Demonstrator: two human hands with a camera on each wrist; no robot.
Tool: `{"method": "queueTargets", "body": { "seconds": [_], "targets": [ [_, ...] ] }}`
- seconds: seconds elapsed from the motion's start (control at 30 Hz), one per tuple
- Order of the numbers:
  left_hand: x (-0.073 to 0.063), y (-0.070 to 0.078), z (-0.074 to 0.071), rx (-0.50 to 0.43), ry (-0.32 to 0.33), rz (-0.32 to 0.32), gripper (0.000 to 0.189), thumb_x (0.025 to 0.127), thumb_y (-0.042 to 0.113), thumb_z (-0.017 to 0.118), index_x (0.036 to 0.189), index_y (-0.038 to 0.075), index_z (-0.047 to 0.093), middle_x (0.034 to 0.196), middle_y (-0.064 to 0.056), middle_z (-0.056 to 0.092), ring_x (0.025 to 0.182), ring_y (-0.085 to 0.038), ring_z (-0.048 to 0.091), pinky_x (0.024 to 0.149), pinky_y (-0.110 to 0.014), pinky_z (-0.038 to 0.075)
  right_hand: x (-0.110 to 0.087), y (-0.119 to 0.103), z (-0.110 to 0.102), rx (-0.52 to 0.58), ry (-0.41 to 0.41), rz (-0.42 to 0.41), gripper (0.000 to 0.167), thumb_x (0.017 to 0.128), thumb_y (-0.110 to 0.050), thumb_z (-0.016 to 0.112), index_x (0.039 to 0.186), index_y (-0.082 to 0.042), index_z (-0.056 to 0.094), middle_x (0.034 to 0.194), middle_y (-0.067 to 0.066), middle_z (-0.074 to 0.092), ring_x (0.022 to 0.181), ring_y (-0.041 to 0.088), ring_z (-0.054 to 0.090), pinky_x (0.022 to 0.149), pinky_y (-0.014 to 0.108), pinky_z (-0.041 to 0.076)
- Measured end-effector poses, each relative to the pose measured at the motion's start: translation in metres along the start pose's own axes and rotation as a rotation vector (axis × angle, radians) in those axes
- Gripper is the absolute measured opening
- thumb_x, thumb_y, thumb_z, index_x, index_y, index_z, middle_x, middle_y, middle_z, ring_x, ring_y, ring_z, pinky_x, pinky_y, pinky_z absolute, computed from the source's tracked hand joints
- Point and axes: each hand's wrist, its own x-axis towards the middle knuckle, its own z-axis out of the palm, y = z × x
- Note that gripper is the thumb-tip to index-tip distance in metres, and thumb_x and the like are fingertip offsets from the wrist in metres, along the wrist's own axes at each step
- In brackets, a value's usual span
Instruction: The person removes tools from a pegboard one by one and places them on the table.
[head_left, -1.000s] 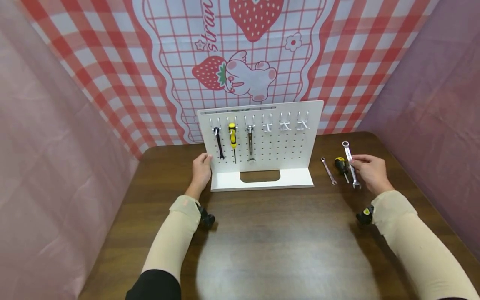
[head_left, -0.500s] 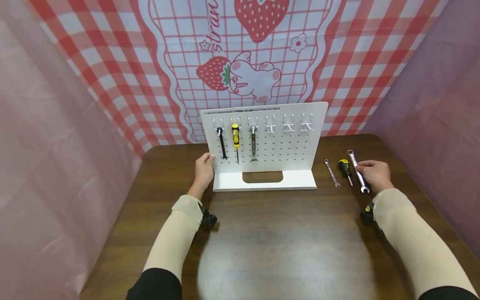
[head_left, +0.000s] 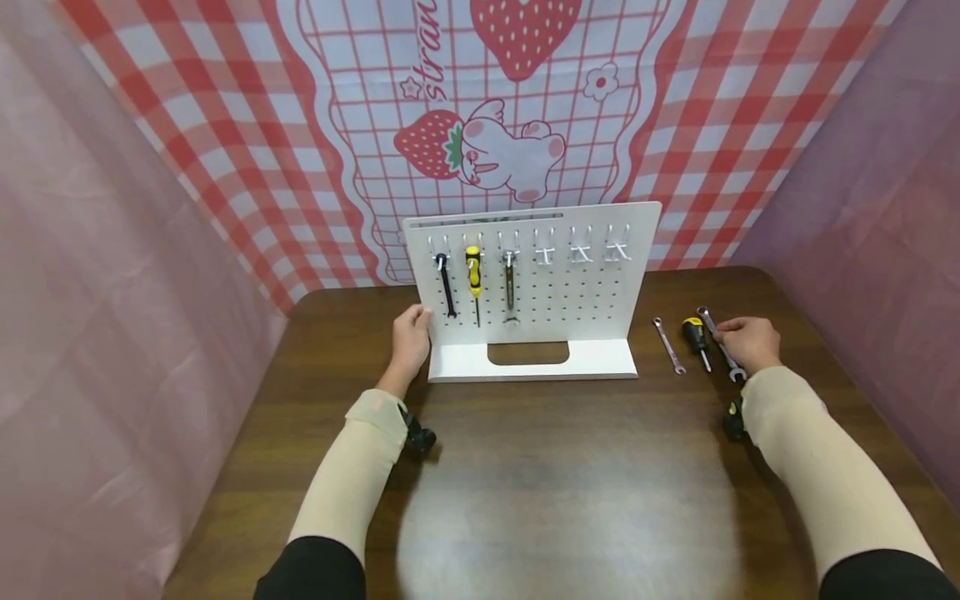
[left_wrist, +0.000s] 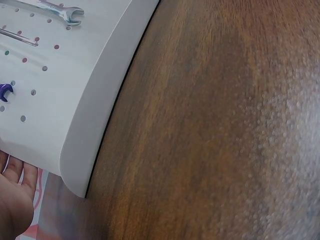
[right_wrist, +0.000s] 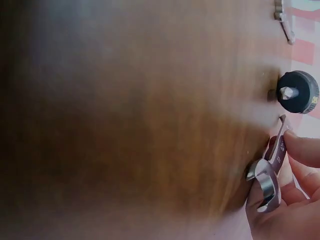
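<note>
My right hand (head_left: 752,342) pinches a silver combination wrench (right_wrist: 277,155) between thumb and fingers, low over the table at the right. Just left of it lie a stubby black-and-yellow screwdriver (head_left: 694,335) and a smaller combination wrench (head_left: 668,346). At the left edge of a white pegboard (head_left: 570,300), my left hand (head_left: 409,340) grips the panel, its fingers reaching behind the edge in the left wrist view. On the board's hooks hang a dark wrench (head_left: 446,287), a yellow-and-black screwdriver (head_left: 473,271) and a silver wrench (head_left: 510,283).
Several white hooks (head_left: 581,252) with nothing on them line the board's upper right. Its base (head_left: 457,364) has a cutout and stands on the brown wooden table (head_left: 555,475). A red checked cloth (head_left: 705,150) hangs behind; pink curtains (head_left: 97,275) flank both sides.
The right hand has lowered the wrench toward the table, a little to the right of the screwdriver. The left hand stays at the board's edge; the head view has shifted slightly.
</note>
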Motion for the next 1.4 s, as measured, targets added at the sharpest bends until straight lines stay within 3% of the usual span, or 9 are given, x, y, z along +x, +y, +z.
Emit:
{"method": "queueTargets", "body": {
  "seconds": [0.23,0.4,0.6,0.8,1.03,1.17,1.27,1.4],
  "targets": [
    [-0.001,0.001,0.001,-0.006,-0.003,-0.016,0.019,0.103,0.011,0.058,0.096,-0.005,0.066,0.072,-0.003,0.045,0.070,-0.017,0.042,0.066,-0.030,0.037,0.004,0.002,-0.001,-0.041,0.007,-0.040,0.032,0.094,-0.017,0.060,0.111,0.009,0.068,0.115,0.033,0.062,0.110,0.054,0.048,0.092,0.059,0.038],
    [0.001,-0.001,0.002,-0.001,0.010,-0.010,0.019,0.102,0.010,0.059,0.092,-0.004,0.065,0.070,-0.002,0.044,0.069,-0.016,0.042,0.065,-0.029,0.037,0.004,0.000,0.001,-0.065,0.039,-0.089,0.031,0.094,-0.016,0.059,0.108,0.010,0.069,0.109,0.033,0.064,0.104,0.053,0.052,0.089,0.058,0.041],
    [0.001,-0.001,0.001,0.000,0.010,-0.008,0.018,0.102,0.010,0.059,0.094,-0.005,0.065,0.071,-0.002,0.045,0.069,-0.016,0.042,0.065,-0.028,0.037,0.001,-0.003,0.002,-0.094,0.060,-0.091,0.030,0.092,-0.016,0.058,0.105,0.009,0.069,0.102,0.031,0.066,0.096,0.051,0.054,0.080,0.052,0.045],
    [0.001,0.000,0.000,0.000,0.009,-0.013,0.017,0.102,0.010,0.059,0.096,-0.004,0.066,0.072,-0.003,0.047,0.071,-0.017,0.044,0.066,-0.028,0.038,0.001,-0.003,0.002,-0.118,0.048,-0.120,0.030,0.090,-0.014,0.058,0.103,0.011,0.068,0.105,0.033,0.065,0.101,0.059,0.051,0.090,0.062,0.041],
    [-0.001,0.002,0.001,-0.005,-0.004,-0.022,0.018,0.102,0.011,0.059,0.098,-0.004,0.067,0.073,-0.004,0.047,0.071,-0.017,0.044,0.067,-0.029,0.039,0.001,-0.002,0.002,-0.116,0.070,-0.116,0.036,0.091,-0.018,0.054,0.108,0.011,0.067,0.108,0.034,0.064,0.103,0.058,0.052,0.089,0.062,0.041],
    [-0.001,0.002,0.002,-0.009,0.009,-0.023,0.018,0.102,0.011,0.060,0.096,-0.005,0.066,0.072,-0.003,0.047,0.070,-0.016,0.044,0.066,-0.028,0.039,-0.006,-0.019,0.003,-0.070,0.110,-0.135,0.041,0.093,-0.019,0.055,0.119,0.012,0.061,0.113,0.035,0.062,0.107,0.056,0.051,0.092,0.062,0.039],
    [-0.001,0.001,0.002,-0.016,0.017,-0.021,0.018,0.102,0.010,0.060,0.093,-0.005,0.065,0.071,-0.002,0.046,0.070,-0.016,0.044,0.065,-0.028,0.038,-0.013,-0.041,0.006,0.024,0.196,-0.168,0.041,0.095,-0.016,0.054,0.126,0.011,0.058,0.114,0.033,0.058,0.109,0.050,0.050,0.095,0.058,0.036],
    [-0.001,0.001,0.002,-0.017,0.012,-0.020,0.019,0.102,0.011,0.059,0.090,-0.004,0.063,0.070,-0.002,0.044,0.069,-0.016,0.042,0.065,-0.028,0.037,-0.024,-0.072,0.016,0.164,0.334,-0.235,0.037,0.094,-0.009,0.054,0.126,0.006,0.061,0.111,0.023,0.060,0.102,0.031,0.054,0.090,0.037,0.041]
  ]
}}
